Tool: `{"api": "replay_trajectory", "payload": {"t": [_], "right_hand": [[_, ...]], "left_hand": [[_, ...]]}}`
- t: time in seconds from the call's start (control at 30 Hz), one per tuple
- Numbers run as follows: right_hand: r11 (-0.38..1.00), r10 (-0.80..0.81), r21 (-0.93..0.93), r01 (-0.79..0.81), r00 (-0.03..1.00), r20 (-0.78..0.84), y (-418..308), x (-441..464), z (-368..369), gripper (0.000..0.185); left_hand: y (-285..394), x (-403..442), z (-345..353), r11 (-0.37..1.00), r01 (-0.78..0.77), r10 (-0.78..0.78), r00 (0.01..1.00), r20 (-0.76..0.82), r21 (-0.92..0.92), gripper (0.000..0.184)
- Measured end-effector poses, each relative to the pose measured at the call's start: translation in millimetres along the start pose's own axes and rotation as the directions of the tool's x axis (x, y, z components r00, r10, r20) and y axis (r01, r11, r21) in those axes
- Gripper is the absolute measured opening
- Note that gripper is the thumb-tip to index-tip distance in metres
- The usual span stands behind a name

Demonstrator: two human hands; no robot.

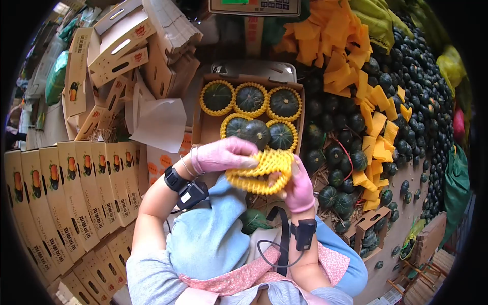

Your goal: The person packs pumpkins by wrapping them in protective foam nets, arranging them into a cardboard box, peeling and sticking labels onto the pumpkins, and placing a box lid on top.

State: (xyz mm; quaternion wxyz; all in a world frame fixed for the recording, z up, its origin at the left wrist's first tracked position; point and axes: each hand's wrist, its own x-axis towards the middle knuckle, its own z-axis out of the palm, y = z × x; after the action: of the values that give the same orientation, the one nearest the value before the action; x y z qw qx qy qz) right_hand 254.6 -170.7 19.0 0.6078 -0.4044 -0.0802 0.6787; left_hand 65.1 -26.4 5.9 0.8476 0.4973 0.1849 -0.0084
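Pink floral apron: I see it (223, 285) closest to my lens, with the light blue legs beyond.
Yellow foam net sleeve: held (269, 165) between both gloved hands, above the lap and just on the wearer's side of the open carton (207, 126).
Left hand: its thumb and fingers (226, 155) are pinched together on the sleeve's upper left edge.
Right hand: its fingers (299, 188) are clamped round the sleeve's right end, one digit showing through the opening.
Sleeve direction: the mouth gapes toward the wearer's body; the long axis runs left to right, from hand to hand.
Carton contents: I count five netted pumpkins (250, 99), three in the far row and two nearer. An unwrapped green pumpkin (255, 133) sits between the nearer two, overlapping the left one; I can't tell whether the left fingers touch it.
Mesh risk: I judge that an uneven pull could tear the thin strands, or spring an edge from the left pinch.
Pumpkin risk: a knock from the left knuckles might roll the unwrapped one against its neighbours.
Cable risk: the looped black cable (277, 266) beside the right forearm could snag if that arm swings inward.
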Motion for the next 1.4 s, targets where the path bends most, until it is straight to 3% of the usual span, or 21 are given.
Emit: {"api": "replay_trajectory", "payload": {"t": [0.07, 0.13, 0.2, 0.27, 0.3, 0.33, 0.43, 0.5, 0.63, 0.73, 0.77, 0.83, 0.87, 0.93, 1.0, 1.03, 1.07, 1.13, 1.23, 1.3, 1.4], "right_hand": [[0.943, 0.002, -0.330, -0.046, 0.991, -0.134, 11, 23, -10, 0.026], [0.851, -0.031, -0.514, -0.104, 0.969, -0.247, 15, 42, -2, 0.024], [0.848, -0.023, -0.514, -0.128, 0.961, -0.277, 20, 59, 10, 0.025], [0.748, -0.210, -0.660, -0.068, 0.919, -0.333, 29, 72, 20, 0.027], [0.676, -0.222, -0.728, -0.116, 0.910, -0.351, 27, 73, 29, 0.026], [0.587, -0.327, -0.809, -0.021, 0.908, -0.261, 37, 81, 24, 0.024], [0.388, -0.515, -0.899, 0.201, 0.857, -0.031, 52, 104, 21, 0.020], [0.371, -0.532, -0.910, 0.182, 0.846, -0.048, 44, 111, 32, 0.019], [0.365, -0.601, -0.908, 0.208, 0.797, -0.059, 48, 133, 23, 0.019], [0.381, -0.501, -0.916, 0.124, 0.860, -0.092, 46, 143, 12, 0.019], [0.383, -0.467, -0.919, 0.096, 0.878, -0.103, 45, 145, 12, 0.019], [0.257, -0.491, -0.966, 0.016, 0.864, -0.116, 38, 141, 26, 0.018], [0.194, -0.497, -0.980, -0.038, 0.858, -0.131, 37, 136, 33, 0.017], [-0.084, -0.670, -0.993, 0.088, 0.733, 0.122, 34, 128, 36, 0.015], [-0.324, -0.719, -0.906, 0.271, 0.552, 0.422, 32, 115, 37, 0.017], [-0.381, -0.576, -0.887, 0.261, 0.683, 0.448, 35, 103, 40, 0.021], [-0.330, -0.518, -0.915, 0.231, 0.766, 0.381, 44, 100, 39, 0.024], [-0.268, -0.577, -0.948, 0.172, 0.759, 0.301, 44, 96, 46, 0.029], [-0.502, -0.499, -0.836, 0.221, 0.716, 0.488, 37, 89, 58, 0.034], [-0.471, -0.486, -0.876, 0.101, 0.799, 0.354, 43, 90, 53, 0.035], [-0.382, -0.503, -0.923, 0.051, 0.826, 0.254, 52, 98, 44, 0.033]], "left_hand": [[14, 5, 8, 0.776, -0.102, 0.356, 0.886, -0.298, 0.622, 0.018], [4, 19, 2, 0.507, -0.148, 0.655, 0.706, -0.269, 0.849, 0.017], [-12, 38, -18, 0.501, -0.126, 0.674, 0.677, -0.295, 0.856, 0.019], [-13, 34, -38, 0.814, -0.127, 0.418, 0.805, -0.420, 0.566, 0.019], [-15, 29, -40, 0.822, -0.134, 0.428, 0.786, -0.447, 0.553, 0.020], [-17, 21, -41, 0.876, -0.179, 0.409, 0.768, -0.492, 0.448, 0.022], [-36, 10, -48, 0.914, -0.283, 0.403, 0.700, -0.590, 0.289, 0.019], [-42, 14, -50, 0.906, -0.397, 0.387, 0.635, -0.668, 0.147, 0.015], [-49, 20, -55, 0.890, -0.372, 0.433, 0.510, -0.743, 0.264, 0.013], [-68, 24, -71, 0.929, -0.371, 0.205, 0.547, -0.812, -0.016, 0.016], [-75, 25, -76, 0.955, -0.297, 0.172, 0.553, -0.815, 0.000, 0.018], [-54, 22, -71, 0.928, -0.042, 0.351, 0.430, -0.832, 0.370, 0.017], [-45, 18, -63, 0.851, 0.107, 0.440, 0.389, -0.810, 0.514, 0.018], [-34, 13, -47, 0.607, 0.153, 0.754, 0.200, -0.626, 0.780, 0.020], [-22, -3, -29, 0.598, 0.065, 0.712, 0.415, -0.567, 0.799, 0.027], [-26, -4, -29, 0.573, 0.072, 0.716, 0.439, -0.542, 0.816, 0.026], [-31, -3, -29, 0.547, 0.079, 0.720, 0.463, -0.517, 0.833, 0.025], [-41, -1, -37, 0.593, 0.050, 0.712, 0.434, -0.552, 0.804, 0.023], [-46, 1, -38, 0.545, -0.038, 0.787, 0.368, -0.495, 0.837, 0.023], [-47, -1, -36, 0.483, -0.045, 0.817, 0.382, -0.432, 0.874, 0.022], [-52, 0, -40, 0.572, 0.002, 0.737, 0.437, -0.515, 0.820, 0.022]]}}
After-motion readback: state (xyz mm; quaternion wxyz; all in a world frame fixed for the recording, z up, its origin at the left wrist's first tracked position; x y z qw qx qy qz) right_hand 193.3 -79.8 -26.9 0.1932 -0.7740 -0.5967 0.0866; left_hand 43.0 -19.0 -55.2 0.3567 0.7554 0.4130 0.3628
